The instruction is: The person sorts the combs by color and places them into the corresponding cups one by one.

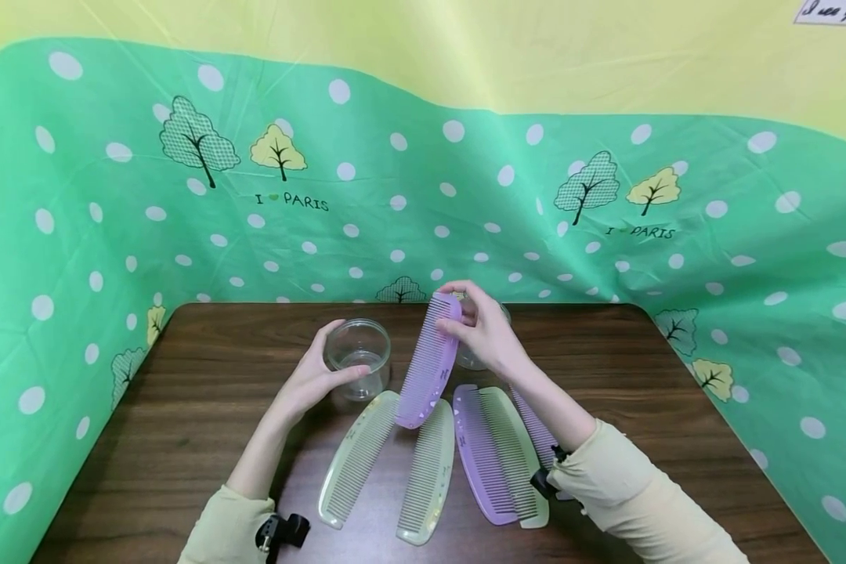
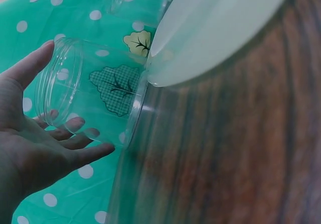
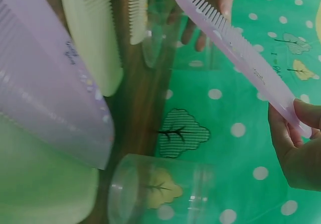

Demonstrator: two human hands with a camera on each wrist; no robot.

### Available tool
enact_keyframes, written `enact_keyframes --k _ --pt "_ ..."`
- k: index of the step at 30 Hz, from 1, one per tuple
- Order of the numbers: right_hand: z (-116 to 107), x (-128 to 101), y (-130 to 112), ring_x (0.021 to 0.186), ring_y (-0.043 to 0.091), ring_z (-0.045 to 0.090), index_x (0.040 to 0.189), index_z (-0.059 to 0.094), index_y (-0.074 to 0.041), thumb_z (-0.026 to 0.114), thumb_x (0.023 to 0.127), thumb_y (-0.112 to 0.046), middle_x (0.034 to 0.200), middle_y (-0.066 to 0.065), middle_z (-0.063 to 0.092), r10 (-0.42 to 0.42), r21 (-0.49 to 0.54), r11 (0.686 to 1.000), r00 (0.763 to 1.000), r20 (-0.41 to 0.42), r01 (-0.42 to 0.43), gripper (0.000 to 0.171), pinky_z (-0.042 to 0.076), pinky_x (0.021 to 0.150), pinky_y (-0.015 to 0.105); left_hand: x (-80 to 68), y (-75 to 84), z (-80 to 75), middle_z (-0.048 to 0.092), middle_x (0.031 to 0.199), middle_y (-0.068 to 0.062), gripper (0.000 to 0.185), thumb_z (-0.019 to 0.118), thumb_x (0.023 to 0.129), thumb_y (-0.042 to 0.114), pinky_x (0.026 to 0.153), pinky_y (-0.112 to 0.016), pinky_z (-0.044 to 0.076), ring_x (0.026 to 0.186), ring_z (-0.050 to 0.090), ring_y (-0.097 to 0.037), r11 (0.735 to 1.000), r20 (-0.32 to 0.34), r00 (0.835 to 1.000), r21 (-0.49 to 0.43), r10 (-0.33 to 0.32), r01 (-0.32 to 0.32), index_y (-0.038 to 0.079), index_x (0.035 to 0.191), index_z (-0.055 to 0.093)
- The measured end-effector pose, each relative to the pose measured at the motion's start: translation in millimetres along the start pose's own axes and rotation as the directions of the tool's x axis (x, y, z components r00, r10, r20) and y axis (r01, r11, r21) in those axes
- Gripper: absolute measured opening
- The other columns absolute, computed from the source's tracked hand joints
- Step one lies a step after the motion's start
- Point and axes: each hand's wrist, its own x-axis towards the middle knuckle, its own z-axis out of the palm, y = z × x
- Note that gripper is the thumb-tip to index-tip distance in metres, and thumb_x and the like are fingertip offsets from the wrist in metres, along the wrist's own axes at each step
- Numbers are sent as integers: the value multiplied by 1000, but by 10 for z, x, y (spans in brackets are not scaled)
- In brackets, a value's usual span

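Observation:
My left hand holds a transparent plastic jar around its side, thumb toward the front; the jar stands upright and lidless on the table. In the left wrist view, the thumb lies at the ridged rim of the jar and the fingers spread along its wall. Pinched by one end in my right hand is a purple comb, raised and tilted, its lower end overlapping the green combs in the head view. The right wrist view shows the thumb and fingers on that end of the comb.
Two green combs lie left of centre. To the right, a purple comb and a green comb overlap, with another purple comb partly under my forearm. A second transparent jar stands behind my right hand. Patterned cloth borders the dark table.

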Motion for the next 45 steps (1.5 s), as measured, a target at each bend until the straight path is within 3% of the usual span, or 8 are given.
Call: enact_keyframes --k 12,25,34,45 --pt "-83 181 -347 89 29 73 136 56 -15 72 95 -5 104 21 73 -106 -119 988 992 -73 97 45 57 67 28 -16 27 -18 49 152 -12 99 89 80 34 119 -55 31 143 45 -34 1000 -6 1000 0 11 -11 26 158 27" --pt "123 488 -667 90 26 71 134 58 -16 71 96 -7 109 16 73 -223 -92 973 968 -118 212 41 60 72 36 -58 -15 -117 47 155 -16 101 87 82 36 120 -56 31 145 43 -35 999 -16 1000 41 8 -7 25 160 24" --pt "248 584 -651 94 26 72 136 57 -14 69 98 -7 113 16 71 -262 -95 963 957 -125 251 40 59 75 36 -31 -17 -70 42 158 -15 100 86 82 37 121 -59 29 148 39 -35 1000 -9 1000 26 4 -4 27 160 24" --pt "381 648 -507 88 24 69 135 58 -16 70 98 -9 104 14 72 -303 -195 941 946 -118 277 39 59 70 36 -21 -4 19 34 163 -13 101 86 81 43 121 -63 28 152 33 -35 999 17 1000 36 -22 21 31 159 23"
